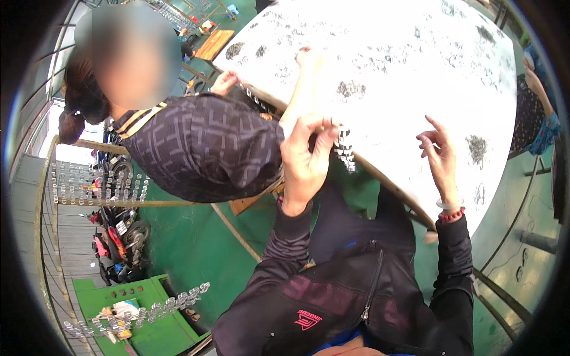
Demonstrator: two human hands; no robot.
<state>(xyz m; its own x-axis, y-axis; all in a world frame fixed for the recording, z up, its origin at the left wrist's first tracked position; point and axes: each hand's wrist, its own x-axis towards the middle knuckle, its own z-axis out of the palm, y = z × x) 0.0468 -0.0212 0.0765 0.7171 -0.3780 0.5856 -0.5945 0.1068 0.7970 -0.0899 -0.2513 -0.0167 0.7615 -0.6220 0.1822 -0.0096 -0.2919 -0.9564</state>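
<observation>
My left hand [304,160] is closed in a pinch, raised by the near edge of the white table [404,124]. From its fingertips hangs a short strand of small shiny pieces [344,151] with dark gaps between them; what the pieces are is too small to tell. Over the tabletop to the right is my right hand [440,153], index finger stretched out and the other fingers loosely bent. Nothing shows in it. Piles of small dark pieces [351,89] lie scattered on the table.
At my left a co-worker in a dark patterned shirt [205,148] reaches over the table. Another person in blue [549,127] sits at the far right. Racks hung with clear pieces [98,184], motorbikes [122,237] and a green table [160,326] stand to the left.
</observation>
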